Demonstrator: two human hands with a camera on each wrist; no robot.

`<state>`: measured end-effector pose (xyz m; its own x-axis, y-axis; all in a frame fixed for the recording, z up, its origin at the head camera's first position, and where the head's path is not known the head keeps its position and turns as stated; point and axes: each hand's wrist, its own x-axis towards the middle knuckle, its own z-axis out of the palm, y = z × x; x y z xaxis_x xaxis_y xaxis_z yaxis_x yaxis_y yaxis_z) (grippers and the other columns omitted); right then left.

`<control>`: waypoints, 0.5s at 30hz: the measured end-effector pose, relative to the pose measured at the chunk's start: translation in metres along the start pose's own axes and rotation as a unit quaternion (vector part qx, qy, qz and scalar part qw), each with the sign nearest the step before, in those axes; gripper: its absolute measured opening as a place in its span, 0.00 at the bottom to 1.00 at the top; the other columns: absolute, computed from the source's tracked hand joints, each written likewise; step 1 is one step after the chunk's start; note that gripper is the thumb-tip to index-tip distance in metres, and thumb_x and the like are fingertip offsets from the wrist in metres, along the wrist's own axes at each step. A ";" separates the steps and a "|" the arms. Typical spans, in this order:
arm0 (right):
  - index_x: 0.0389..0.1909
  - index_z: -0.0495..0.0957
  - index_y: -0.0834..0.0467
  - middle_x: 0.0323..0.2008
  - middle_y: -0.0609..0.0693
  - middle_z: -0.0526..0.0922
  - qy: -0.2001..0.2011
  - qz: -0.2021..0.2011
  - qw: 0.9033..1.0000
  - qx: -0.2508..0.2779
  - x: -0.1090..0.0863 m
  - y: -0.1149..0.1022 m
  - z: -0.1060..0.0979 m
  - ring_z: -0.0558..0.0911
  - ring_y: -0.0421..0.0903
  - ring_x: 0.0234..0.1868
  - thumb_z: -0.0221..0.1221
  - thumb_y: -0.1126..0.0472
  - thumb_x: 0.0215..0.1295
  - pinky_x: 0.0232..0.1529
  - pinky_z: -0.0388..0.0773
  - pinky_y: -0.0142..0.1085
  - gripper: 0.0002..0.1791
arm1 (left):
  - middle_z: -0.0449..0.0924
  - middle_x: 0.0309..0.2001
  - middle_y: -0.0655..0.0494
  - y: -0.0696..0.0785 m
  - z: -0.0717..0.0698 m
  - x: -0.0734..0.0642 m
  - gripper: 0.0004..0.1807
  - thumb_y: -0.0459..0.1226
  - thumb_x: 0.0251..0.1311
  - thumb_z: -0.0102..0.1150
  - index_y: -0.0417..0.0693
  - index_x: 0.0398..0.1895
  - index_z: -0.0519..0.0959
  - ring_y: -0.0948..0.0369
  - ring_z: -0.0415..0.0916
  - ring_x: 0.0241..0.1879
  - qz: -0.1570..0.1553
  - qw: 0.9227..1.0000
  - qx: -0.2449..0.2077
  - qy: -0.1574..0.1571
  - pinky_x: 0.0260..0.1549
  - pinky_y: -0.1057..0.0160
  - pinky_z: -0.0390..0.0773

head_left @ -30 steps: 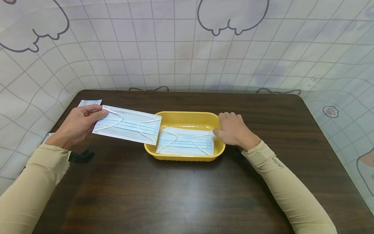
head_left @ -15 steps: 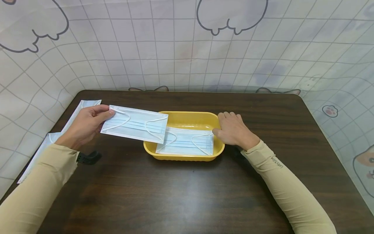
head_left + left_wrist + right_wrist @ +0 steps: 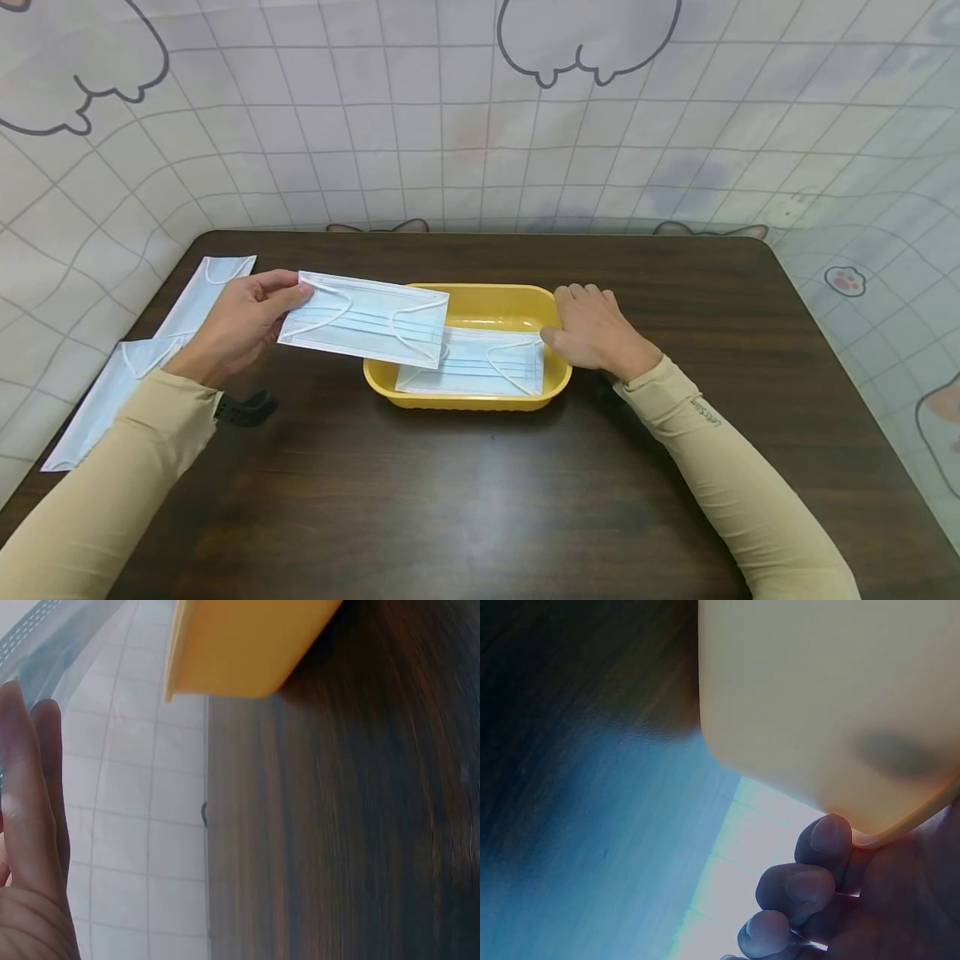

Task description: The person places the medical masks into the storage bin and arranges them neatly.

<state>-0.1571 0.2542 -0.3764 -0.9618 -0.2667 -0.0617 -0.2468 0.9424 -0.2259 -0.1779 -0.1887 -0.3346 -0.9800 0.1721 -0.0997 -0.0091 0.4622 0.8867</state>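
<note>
My left hand (image 3: pixel 243 327) pinches a pale blue face mask (image 3: pixel 363 321) by its left end, thumb on top. The mask is held flat above the left part of a yellow plastic tray (image 3: pixel 467 402), its right end over the rim. Another blue mask (image 3: pixel 491 367) with white ear loops lies inside the tray, partly covered by the held one. On the tray's right rim my right hand (image 3: pixel 600 329) keeps a grip. In the right wrist view its curled fingers (image 3: pixel 806 885) sit outside the tray wall (image 3: pixel 802 690), and a dark thumb-like shadow shows through the plastic.
Two more masks lie at the table's left edge, one farther back (image 3: pixel 202 292) and one nearer (image 3: pixel 112 400), partly behind the left arm. The dark wooden table (image 3: pixel 480 500) meets a white grid-patterned cloth (image 3: pixel 465 125) at its back and sides.
My left hand has carried the mask to the right, farther over the tray. The masks at the left edge show more now. My right hand stays on the rim.
</note>
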 end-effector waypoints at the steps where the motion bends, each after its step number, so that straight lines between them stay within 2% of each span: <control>1: 0.47 0.70 0.63 0.35 0.55 0.72 0.000 0.000 1.000 0.000 0.000 0.000 0.000 0.69 0.55 0.39 0.48 0.50 0.69 0.45 0.61 0.45 0.20 | 0.76 0.32 0.71 0.001 0.002 0.000 0.20 0.46 0.75 0.56 0.44 0.60 0.72 0.69 0.65 0.24 0.001 1.000 -0.004 -0.002 0.21 0.68 0.67; 6: 0.47 0.70 0.63 0.35 0.55 0.72 0.000 0.001 1.000 0.001 0.001 0.000 0.000 0.69 0.56 0.40 0.48 0.49 0.69 0.46 0.62 0.46 0.20 | 0.80 0.36 0.72 0.004 0.010 0.002 0.23 0.47 0.75 0.55 0.41 0.63 0.71 0.70 0.73 0.28 -0.002 1.000 -0.017 -0.012 0.25 0.69 0.72; 12: 0.48 0.71 0.63 0.36 0.55 0.73 0.001 0.000 1.000 0.000 0.001 0.000 0.001 0.70 0.56 0.40 0.48 0.49 0.68 0.46 0.62 0.46 0.21 | 0.82 0.43 0.72 0.010 0.022 0.001 0.29 0.47 0.76 0.54 0.37 0.70 0.66 0.71 0.83 0.36 -0.012 0.999 -0.035 -0.027 0.35 0.71 0.84; 15: 0.48 0.71 0.64 0.37 0.55 0.73 0.002 0.001 1.000 -0.002 0.001 0.001 0.001 0.70 0.56 0.41 0.47 0.49 0.68 0.47 0.63 0.47 0.21 | 0.83 0.44 0.70 0.014 0.028 0.000 0.29 0.46 0.76 0.54 0.37 0.70 0.66 0.70 0.84 0.38 -0.012 0.998 -0.041 -0.036 0.36 0.70 0.84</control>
<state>-0.1586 0.2546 -0.3776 -0.9625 -0.2647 -0.0590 -0.2460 0.9437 -0.2213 -0.1722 -0.1580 -0.3347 -0.9626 0.2252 -0.1505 -0.0512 0.3942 0.9176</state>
